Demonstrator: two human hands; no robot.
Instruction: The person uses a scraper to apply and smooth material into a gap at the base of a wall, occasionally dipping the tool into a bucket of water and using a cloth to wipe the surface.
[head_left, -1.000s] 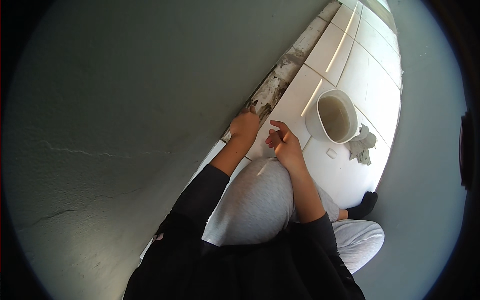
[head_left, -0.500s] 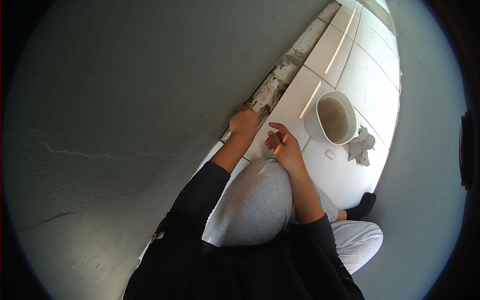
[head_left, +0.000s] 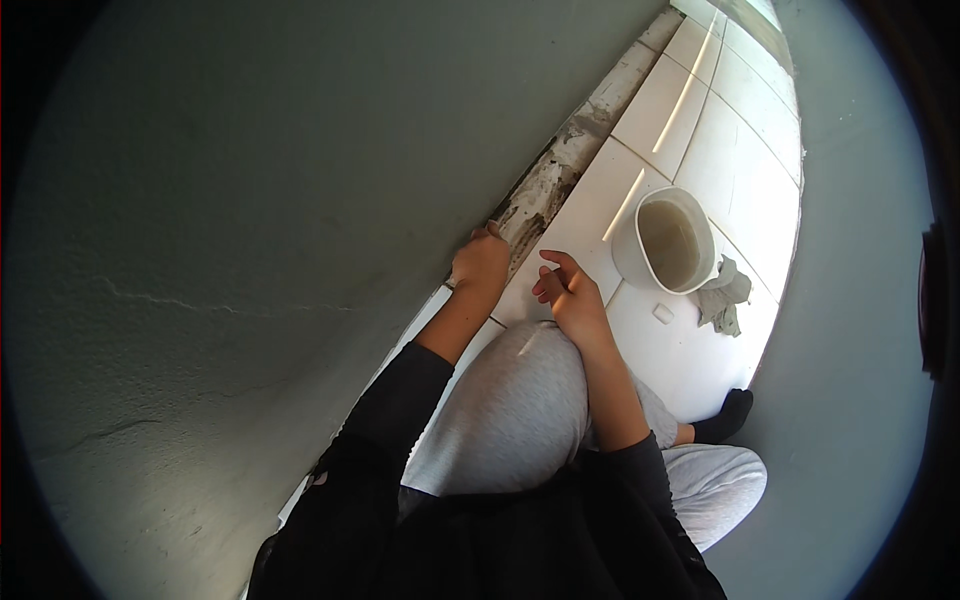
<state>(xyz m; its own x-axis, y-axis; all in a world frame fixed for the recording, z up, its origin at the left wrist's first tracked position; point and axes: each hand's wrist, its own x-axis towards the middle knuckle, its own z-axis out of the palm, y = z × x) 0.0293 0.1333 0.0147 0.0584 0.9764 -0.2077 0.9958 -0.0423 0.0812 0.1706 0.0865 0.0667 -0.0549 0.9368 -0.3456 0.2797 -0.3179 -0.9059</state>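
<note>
One large grey-green wall (head_left: pixel 280 160) fills the left, marked by several cracks. At its foot is one left hand (head_left: pixel 481 264), its back uppermost, fingers bent inward against one worn strip (head_left: pixel 555 175); they are mostly hidden, so how tightly they close and whether they have hold of anything I cannot tell. The strip runs between wall and floor, up and rightward from the hand: off-white, blotched dark brown and grey, rough as if flaking, with cleaner stretches farther up. One grey-trousered knee (head_left: pixel 510 410) rises below. One right hand (head_left: pixel 575 297) hangs just above it, loosely half open, fingers bent and apart, with nothing seen in its hold. Farther right, on the white tiled floor (head_left: pixel 740 150), stand one white container (head_left: pixel 627 255) of cloudy, brownish liquid, one small white block (head_left: pixel 663 314) near it, one crumpled grey cloth (head_left: pixel 728 295) beside it, and one black-socked foot (head_left: pixel 725 415). A second wall (head_left: pixel 850 250) closes the right.
</note>
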